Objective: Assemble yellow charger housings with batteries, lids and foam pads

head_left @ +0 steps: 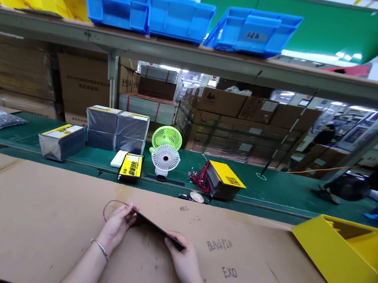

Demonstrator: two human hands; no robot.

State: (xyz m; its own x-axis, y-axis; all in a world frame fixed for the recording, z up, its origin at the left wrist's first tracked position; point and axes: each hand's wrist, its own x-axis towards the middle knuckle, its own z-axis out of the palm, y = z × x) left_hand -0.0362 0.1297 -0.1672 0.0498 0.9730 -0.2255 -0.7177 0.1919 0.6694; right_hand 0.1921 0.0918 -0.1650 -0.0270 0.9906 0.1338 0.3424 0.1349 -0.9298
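Note:
Between both hands is a thin dark flat card point(159, 229), seen nearly edge-on and tilted down to the right. My left hand point(120, 222) pinches its upper left end, and a thin dark red cord or wire loops out beside those fingers. At the lower right end, my right hand point(182, 253) grips the card with the thumb on top. The card is held over a cardboard sheet point(59, 217) with handwriting on it. Which side of the card carries print is not visible.
Behind the cardboard stand a stack of yellow-topped cards point(227, 175) with red cords, a white fan point(165, 158), a green fan point(172, 135), a yellow-and-black box point(131, 167) and wrapped stacks point(61, 141). A yellow bin point(338, 256) sits at right; blue bins point(181, 18) line the shelf above.

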